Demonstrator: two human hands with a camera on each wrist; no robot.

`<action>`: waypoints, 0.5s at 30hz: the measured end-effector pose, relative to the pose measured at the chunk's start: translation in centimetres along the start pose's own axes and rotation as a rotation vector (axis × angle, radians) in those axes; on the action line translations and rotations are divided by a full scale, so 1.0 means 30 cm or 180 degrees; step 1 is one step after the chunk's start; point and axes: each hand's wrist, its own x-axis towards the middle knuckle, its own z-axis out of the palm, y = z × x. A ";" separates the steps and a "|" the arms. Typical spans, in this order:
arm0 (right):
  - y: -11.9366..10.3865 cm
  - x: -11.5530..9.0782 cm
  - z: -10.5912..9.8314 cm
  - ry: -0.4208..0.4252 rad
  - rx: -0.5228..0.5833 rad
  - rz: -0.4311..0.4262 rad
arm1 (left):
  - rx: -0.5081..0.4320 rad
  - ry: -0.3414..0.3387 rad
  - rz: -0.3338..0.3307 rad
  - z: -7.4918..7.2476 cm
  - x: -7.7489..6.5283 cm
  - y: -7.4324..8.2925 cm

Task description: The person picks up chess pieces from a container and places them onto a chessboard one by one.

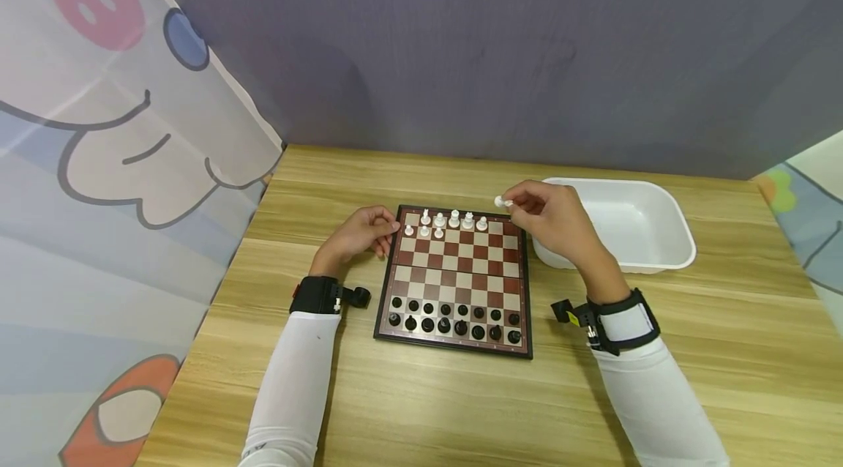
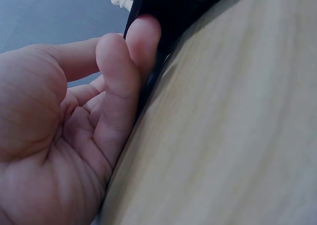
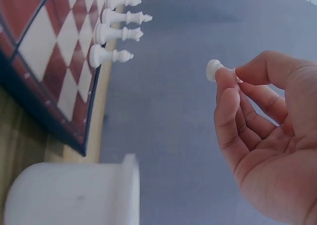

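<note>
The right hand (image 1: 553, 221): grip clamped on one white piece (image 3: 213, 70), pinched between thumb and fingers. The upper part is hidden, so the type cannot be confirmed; the outline suggests a pawn. The piece lies sideways at the fingertips, base pointing away from the hand. The head view shows it just beyond the far edge of the chessboard (image 1: 454, 262), by the far right corner; the right wrist view shows it apart from the board.

The left hand (image 1: 358, 235): thumb and bent fingers together on the board's left rim, near the far left corner; the hold is judged light.

Progress, by judgement: about three quarters placed. Black side complete: eight black pawns (image 1: 445, 310) in front, eight black back-row pieces (image 1: 444, 325) nearest the person. White side incomplete: five white back-row pieces (image 1: 454, 219) stand side by side in the far row, with three white pawns (image 1: 424, 231) before them at the left. Outstanding against the black count: three far-row pieces, at the ends of that row, and five pawns, the held piece counting toward these.

Surroundings: a white tub (image 1: 628, 225) stands on the worktop (image 1: 448, 408) just right of the board, partly covered by the right hand.
</note>
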 end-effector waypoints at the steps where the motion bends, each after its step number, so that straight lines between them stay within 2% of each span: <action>1: -0.009 0.005 0.000 -0.0026 -0.0004 -0.0019 | -0.0001 0.0001 0.0000 0.001 0.000 0.001; 15: -0.105 0.095 0.040 -0.0585 -0.0095 -0.0028 | -0.0039 -0.0006 0.0005 0.001 -0.004 0.000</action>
